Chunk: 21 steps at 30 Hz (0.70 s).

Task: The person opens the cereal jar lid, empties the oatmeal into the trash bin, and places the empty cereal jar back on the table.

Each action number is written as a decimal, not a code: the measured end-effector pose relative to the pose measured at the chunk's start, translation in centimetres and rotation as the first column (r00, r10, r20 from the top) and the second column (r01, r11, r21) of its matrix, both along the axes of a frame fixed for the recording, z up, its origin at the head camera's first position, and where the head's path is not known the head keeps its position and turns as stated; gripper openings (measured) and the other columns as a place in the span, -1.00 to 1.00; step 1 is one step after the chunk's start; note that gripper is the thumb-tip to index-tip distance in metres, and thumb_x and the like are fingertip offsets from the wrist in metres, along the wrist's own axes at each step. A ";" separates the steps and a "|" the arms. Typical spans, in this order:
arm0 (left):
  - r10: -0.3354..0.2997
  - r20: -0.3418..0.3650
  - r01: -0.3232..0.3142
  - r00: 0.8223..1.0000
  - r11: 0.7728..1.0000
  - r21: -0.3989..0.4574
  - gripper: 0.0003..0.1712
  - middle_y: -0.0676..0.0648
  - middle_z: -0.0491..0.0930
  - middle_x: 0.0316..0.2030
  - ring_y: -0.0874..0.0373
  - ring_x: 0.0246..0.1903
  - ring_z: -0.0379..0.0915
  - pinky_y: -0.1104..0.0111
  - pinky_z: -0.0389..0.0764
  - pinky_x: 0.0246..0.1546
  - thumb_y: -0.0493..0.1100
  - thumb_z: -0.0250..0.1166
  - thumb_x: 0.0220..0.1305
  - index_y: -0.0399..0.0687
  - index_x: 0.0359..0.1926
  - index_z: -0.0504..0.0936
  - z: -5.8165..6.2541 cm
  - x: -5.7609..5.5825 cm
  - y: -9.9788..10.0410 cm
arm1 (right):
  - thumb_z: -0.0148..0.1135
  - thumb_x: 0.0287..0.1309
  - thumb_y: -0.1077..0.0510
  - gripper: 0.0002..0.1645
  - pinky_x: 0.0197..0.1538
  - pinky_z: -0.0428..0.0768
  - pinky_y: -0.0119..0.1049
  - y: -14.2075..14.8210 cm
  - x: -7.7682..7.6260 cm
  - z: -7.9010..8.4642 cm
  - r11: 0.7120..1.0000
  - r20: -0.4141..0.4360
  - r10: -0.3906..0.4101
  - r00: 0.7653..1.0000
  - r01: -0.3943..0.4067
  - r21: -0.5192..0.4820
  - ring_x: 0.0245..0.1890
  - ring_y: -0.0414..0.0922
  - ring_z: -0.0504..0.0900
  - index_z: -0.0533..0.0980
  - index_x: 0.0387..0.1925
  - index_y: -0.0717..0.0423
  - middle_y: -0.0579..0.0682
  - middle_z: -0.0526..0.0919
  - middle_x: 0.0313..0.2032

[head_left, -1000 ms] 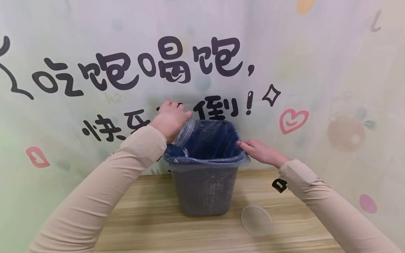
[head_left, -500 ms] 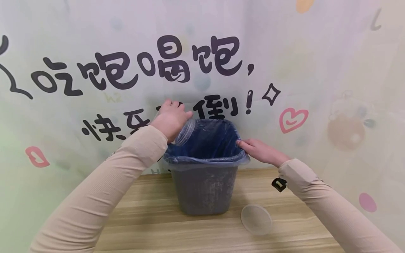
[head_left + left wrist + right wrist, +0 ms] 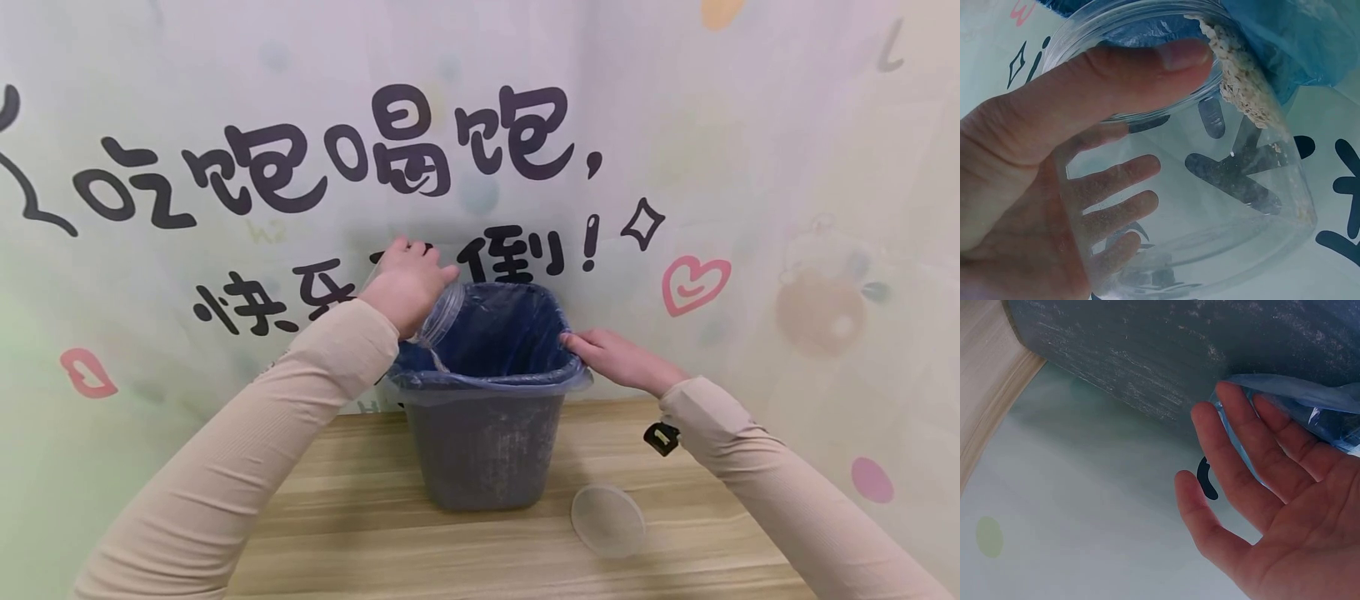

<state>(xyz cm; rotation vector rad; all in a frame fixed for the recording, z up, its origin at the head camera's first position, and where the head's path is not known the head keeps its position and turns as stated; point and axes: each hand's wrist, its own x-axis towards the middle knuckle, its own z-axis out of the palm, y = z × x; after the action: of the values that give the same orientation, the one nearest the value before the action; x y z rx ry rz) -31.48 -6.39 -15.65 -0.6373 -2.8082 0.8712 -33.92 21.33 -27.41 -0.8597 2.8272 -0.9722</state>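
My left hand (image 3: 408, 283) grips a clear plastic jar (image 3: 1160, 231), tipped mouth-down over the left side of a grey trash can (image 3: 487, 454). In the left wrist view my thumb lies across the jar's mouth area and the other fingers show through the wall. Beige flaky crumbs (image 3: 1238, 78) cling along the jar's lower side, near the mouth. A thin trickle of crumbs (image 3: 438, 360) drops into the blue liner bag (image 3: 517, 333). My right hand (image 3: 618, 360) holds the can's right rim, thumb over the edge; its other fingers extend loosely beneath the bag's fold.
A round translucent lid (image 3: 607, 522) lies on the wood-grain table (image 3: 345, 533), right of the can's base. Close behind the can stands a pale backdrop (image 3: 750, 167) with black lettering and hearts. A small black device (image 3: 662, 438) sits at the right wrist.
Crumbs show falling from the jar's mouth now, where half a second ago none were visible. Both hands, the jar and the can stay nearly in place.
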 end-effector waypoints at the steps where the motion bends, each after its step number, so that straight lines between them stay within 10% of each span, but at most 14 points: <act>1: -0.001 -0.001 0.001 1.000 1.000 0.002 -0.11 -0.23 0.34 0.16 -0.17 0.15 0.23 0.03 0.19 0.21 -0.21 0.52 -0.15 -0.01 0.25 0.31 0.0 0.0 0.0 | -0.26 0.49 -0.01 -0.48 -0.37 0.27 -0.23 0.0 0.0 0.0 1.000 0.000 0.000 1.000 0.000 -0.002 -0.58 -0.15 0.20 0.34 -0.61 0.05 -0.14 0.17 -0.64; 21: 0.056 0.015 -0.057 0.998 0.998 0.005 -0.17 -0.20 0.33 0.20 -0.14 0.21 0.19 0.03 0.15 0.23 -0.22 0.48 -0.04 0.03 0.27 0.31 -0.4 -0.6 0.7 | -0.27 0.50 -0.01 -0.47 -0.29 0.32 -0.20 0.0 0.2 0.2 1.000 0.008 -0.002 1.000 0.002 0.006 -0.47 -0.05 0.40 0.50 -0.44 0.15 -0.12 0.24 -0.61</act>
<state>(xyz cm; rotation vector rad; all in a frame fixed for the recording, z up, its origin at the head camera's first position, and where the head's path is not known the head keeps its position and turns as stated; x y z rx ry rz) -32.04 -5.71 -16.05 -0.5683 -2.8536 0.8714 -33.70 21.34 -27.25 -0.8497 2.8233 -0.9645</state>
